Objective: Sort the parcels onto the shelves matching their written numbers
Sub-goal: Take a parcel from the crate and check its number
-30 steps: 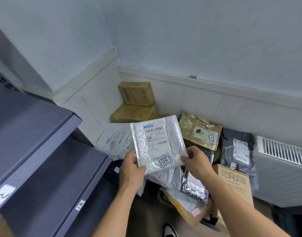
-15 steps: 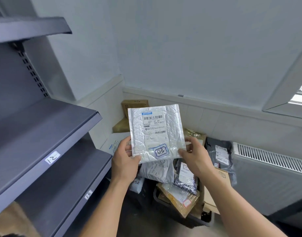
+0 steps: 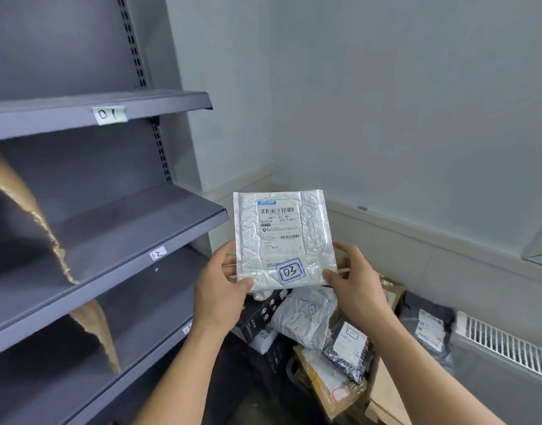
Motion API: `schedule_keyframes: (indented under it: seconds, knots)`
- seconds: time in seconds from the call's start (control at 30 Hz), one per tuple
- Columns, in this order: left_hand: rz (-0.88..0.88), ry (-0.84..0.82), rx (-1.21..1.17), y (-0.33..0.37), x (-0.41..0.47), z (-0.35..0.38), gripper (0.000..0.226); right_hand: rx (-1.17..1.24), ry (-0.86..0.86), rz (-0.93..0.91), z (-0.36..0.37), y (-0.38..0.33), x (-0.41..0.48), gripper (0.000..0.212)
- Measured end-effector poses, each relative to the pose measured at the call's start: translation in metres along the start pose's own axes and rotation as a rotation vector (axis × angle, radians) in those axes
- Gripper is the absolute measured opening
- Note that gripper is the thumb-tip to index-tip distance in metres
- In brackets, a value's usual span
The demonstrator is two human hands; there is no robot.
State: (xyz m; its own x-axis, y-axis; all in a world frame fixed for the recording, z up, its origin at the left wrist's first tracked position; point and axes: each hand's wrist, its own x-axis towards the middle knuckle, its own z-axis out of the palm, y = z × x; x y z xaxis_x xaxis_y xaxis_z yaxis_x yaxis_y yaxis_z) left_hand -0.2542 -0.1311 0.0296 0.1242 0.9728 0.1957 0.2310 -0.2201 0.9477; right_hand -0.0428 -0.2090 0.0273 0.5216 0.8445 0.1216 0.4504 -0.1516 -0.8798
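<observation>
Since the earlier frame the person's gaze is lifting off the floor, so the grey shelving unit (image 3: 79,210) is now filling the left side and a higher shelf is coming into view. The pile of parcels (image 3: 309,320) is lying low on the right, near the radiator (image 3: 509,345). The white padded parcel (image 3: 282,237) is being held upright in the air above that pile, just right of the shelf edges. The left hand (image 3: 220,289) is pinching its lower left edge and the right hand (image 3: 355,283) its lower right edge, thumbs on the front. The person is probably checking its handwritten 03 (image 3: 290,272) against the shelf labels: 01 (image 3: 110,114), 12 (image 3: 158,253) and a lower tag (image 3: 187,327), half hidden and unreadable. Next, a shelf marked 03 is needing to be found, and none is showing yet
</observation>
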Motion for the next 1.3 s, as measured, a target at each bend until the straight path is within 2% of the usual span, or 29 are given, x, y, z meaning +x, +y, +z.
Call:
schedule_keyframes:
  seconds: [0.27,0.57,0.83,1.1,1.3]
  knots:
    - [-0.073,0.168,0.04,0.013,-0.083,-0.034,0.075,-0.006,-0.193,-0.087,0.005,-0.004,-0.044,0.057]
    - [-0.06,0.385,0.054,0.034,-0.155,-0.11,0.073,0.065,-0.347,-0.244,0.038,-0.057,-0.1,0.054]
    - [-0.052,0.53,0.083,0.039,-0.224,-0.206,0.068,0.106,-0.445,-0.396,0.085,-0.116,-0.175,0.052]
    - [-0.053,0.636,0.132,0.047,-0.313,-0.325,0.065,0.173,-0.58,-0.435,0.152,-0.176,-0.283,0.053]
    - [-0.052,0.678,0.165,0.048,-0.367,-0.386,0.063,0.174,-0.603,-0.474,0.19,-0.205,-0.345,0.053]
